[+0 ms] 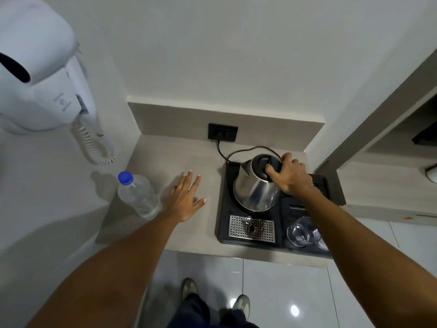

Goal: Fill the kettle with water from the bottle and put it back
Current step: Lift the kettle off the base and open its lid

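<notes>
The right hand [289, 176] was closed around the kettle [256, 185] handle; the left hand [185, 200], spread flat, held nothing. Next, probably lift the kettle toward the capped bottle [138, 197], left of that grip.

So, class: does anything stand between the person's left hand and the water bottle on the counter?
Nothing visible does. The left hand lies open on the bare counter, and the capped bottle stands just to its left, with only clear surface between them. The right hand is already on the kettle.

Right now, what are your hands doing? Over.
Right hand gripping kettle handle, kettle on tray. Left hand open, flat on counter. Bottle capped, untouched. Nothing blocking.
</notes>
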Demonstrator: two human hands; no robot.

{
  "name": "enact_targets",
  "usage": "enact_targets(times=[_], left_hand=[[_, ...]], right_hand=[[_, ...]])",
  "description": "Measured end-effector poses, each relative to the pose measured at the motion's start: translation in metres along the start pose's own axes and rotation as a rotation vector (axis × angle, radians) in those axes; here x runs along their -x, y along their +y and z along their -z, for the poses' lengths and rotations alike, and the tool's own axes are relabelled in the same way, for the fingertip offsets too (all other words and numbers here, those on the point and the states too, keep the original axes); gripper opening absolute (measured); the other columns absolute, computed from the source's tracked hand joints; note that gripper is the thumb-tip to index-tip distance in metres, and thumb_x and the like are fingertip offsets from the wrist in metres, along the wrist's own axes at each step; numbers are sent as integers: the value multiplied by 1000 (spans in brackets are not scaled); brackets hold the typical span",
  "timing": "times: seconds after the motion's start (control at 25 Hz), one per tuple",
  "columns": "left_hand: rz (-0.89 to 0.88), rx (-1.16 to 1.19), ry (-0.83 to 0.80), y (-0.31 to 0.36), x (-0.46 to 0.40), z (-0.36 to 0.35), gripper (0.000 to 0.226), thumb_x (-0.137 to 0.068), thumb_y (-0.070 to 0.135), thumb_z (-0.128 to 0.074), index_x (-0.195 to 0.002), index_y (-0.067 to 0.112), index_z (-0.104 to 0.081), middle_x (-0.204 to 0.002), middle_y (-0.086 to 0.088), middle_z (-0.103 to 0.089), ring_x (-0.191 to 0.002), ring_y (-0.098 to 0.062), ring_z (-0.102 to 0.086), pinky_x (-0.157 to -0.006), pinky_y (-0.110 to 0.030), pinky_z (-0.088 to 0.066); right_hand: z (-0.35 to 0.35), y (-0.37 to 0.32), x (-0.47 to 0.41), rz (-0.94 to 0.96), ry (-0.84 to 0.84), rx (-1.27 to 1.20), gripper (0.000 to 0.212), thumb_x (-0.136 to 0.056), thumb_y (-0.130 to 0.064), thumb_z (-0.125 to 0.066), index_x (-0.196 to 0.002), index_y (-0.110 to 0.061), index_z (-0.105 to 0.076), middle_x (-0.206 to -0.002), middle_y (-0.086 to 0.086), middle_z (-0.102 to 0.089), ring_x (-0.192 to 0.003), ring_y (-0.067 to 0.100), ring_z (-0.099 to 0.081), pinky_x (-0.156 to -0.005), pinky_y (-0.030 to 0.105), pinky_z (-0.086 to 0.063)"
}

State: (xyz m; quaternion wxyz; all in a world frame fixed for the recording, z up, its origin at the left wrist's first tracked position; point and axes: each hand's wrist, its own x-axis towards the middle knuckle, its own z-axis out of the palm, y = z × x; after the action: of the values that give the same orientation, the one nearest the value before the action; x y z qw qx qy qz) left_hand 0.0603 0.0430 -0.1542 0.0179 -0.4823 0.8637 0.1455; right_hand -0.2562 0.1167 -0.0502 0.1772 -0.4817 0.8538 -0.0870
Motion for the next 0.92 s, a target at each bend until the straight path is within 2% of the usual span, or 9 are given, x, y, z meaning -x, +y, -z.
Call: enact_targets(times=[0.16, 0.28, 0.36, 0.48, 0.56, 0.64, 0.76, 0.92], left_hand=[[-35, -18, -20, -3, 2, -4, 81, -92, 63, -37, -152, 24, 1, -163, -8, 4, -149, -28, 4, -118, -49, -15], [-63, -67, 54, -3, -3, 14, 79, -93, 59, -41, -153, 22, -4, -163, -10, -2, -149, -31, -3, -117, -50, -20], [-88, -88, 116, -2, -4, 29, 78, -93, 56, -45, -153, 21, -9, -163, -12, -7, -148, -32, -8, -116, -50, -25], [-123, -115, 205, 1, -1, 52, 77, -92, 52, -51, -152, 19, -17, -161, -14, -14, -147, -34, -16, -113, -52, -30], [-136, -113, 259, 4, 1, 66, 77, -91, 50, -54, -152, 17, -20, -161, -15, -16, -146, -35, -18, -112, -52, -32], [-158, -76, 303, 8, 7, 78, 78, -90, 50, -55, -152, 17, -21, -161, -15, -16, -147, -35, -17, -111, -53, -33], [-206, -42, 383, 9, 17, 95, 78, -91, 53, -52, -152, 17, -19, -161, -15, -13, -147, -34, -15, -109, -52, -36], [-185, -10, 521, 5, 37, 113, 77, -91, 54, -49, -152, 19, -18, -162, -12, -12, -148, -30, -13, -109, -48, -36]], right_hand=[[9, 9, -6, 46, -99, -212, 55, -95, -55, -36, -129, -13, -36, -122, 28, -56, -113, 43, -50, -94, 47, -40], [29, 34, -8, 50, -252, -508, 44, -99, -54, -31, -133, -27, -31, -123, 15, -53, -114, 37, -54, -84, 49, -52], [35, 50, -4, 30, -305, -650, 47, -99, -55, -33, -140, -31, -28, -130, 8, -45, -121, 32, -48, -77, 49, -58], [31, 55, -4, 15, -353, -675, 49, -99, -57, -29, -137, -29, -41, -134, 7, -46, -122, 31, -47, -73, 45, -59], [31, 51, -6, 5, -353, -678, 31, -100, -51, -30, -116, -38, -53, -129, 8, -51, -114, 31, -52, -67, 40, -57], [33, 49, -5, -2, -372, -713, 26, -101, -46, -34, -106, -37, -58, -122, 10, -58, -107, 29, -55, -69, 41, -56], [33, 47, 0, -41, -370, -775, 38, -95, -51, -39, -107, -25, -64, -115, 12, -62, -104, 29, -56, -71, 41, -55], [43, 36, 3, 15, -309, -813, 30, -99, -39, -40, -112, -22, -61, -111, 8, -62, -105, 27, -57, -74, 45, -54]])
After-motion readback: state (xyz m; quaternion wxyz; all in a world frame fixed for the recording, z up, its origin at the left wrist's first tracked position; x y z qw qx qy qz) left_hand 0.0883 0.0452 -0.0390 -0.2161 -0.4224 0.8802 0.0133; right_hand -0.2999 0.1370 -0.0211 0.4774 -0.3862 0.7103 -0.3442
